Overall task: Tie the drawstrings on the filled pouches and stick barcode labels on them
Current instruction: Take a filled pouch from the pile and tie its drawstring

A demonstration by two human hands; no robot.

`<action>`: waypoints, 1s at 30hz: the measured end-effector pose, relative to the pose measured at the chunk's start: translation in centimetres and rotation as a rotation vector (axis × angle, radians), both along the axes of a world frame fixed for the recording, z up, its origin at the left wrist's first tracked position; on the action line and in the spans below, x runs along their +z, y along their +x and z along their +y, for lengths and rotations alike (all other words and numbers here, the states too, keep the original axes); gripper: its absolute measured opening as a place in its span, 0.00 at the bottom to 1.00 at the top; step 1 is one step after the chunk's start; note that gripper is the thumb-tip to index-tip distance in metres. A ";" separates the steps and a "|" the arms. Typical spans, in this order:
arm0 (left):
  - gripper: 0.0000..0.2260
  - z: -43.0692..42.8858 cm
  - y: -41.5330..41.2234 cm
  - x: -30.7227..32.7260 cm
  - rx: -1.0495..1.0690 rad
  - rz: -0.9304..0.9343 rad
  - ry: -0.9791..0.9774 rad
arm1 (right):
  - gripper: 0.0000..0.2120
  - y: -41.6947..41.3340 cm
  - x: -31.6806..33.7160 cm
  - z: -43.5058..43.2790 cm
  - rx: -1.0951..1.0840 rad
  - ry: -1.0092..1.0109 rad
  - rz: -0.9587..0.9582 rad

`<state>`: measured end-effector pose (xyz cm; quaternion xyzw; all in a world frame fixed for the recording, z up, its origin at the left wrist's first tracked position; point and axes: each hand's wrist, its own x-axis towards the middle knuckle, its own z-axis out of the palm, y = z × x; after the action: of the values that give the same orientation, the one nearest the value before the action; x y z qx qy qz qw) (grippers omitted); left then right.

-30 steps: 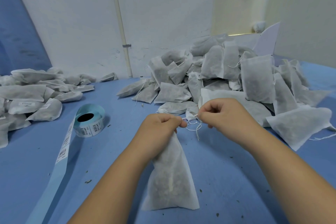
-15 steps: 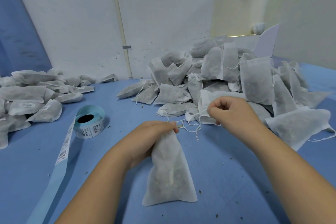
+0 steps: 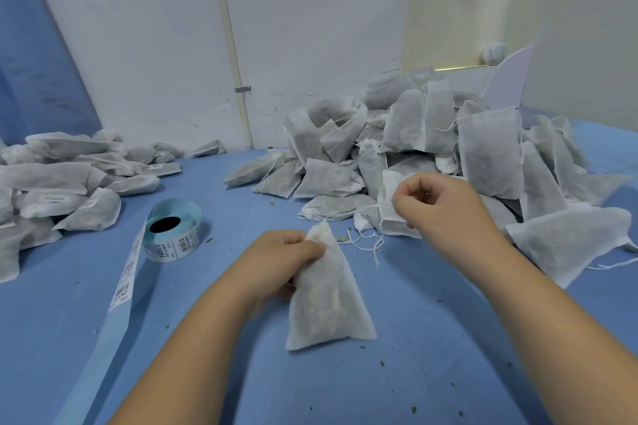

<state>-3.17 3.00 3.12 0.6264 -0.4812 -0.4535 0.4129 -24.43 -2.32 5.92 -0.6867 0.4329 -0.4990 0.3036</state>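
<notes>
Now left hand grips one pouch; two heaps; one roll.

Bare left hand and bare right hand, seen from a head-worn camera. Uncovered as well: both wrists and both forearms, bare the whole way down to the bottom edge of the frame and cut off there. Smooth and even along their length, swollen wide by the lens toward the near edge. Soft ridges of knuckles across the back of the right hand; rounded fingers on both. Fingernails too small to make out. Whatever worn above the elbows, out of shot.
</notes>
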 end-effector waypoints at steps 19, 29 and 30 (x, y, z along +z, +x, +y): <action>0.20 -0.6 -1.7 0.3 0.237 0.141 -0.039 | 0.05 3.4 -1.0 3.4 0.268 -0.348 0.455; 0.19 0.0 -2.2 0.7 -0.022 0.626 -0.019 | 0.03 3.1 -1.5 2.8 0.302 -0.264 0.531; 0.18 0.1 -2.2 0.8 -0.048 0.653 -0.021 | 0.04 3.0 -1.5 2.8 0.307 -0.248 0.518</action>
<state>-5.35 3.12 3.94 0.4321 -0.3427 -0.6348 0.5412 -21.39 0.44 4.37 -0.8798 0.3229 -0.3049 0.1692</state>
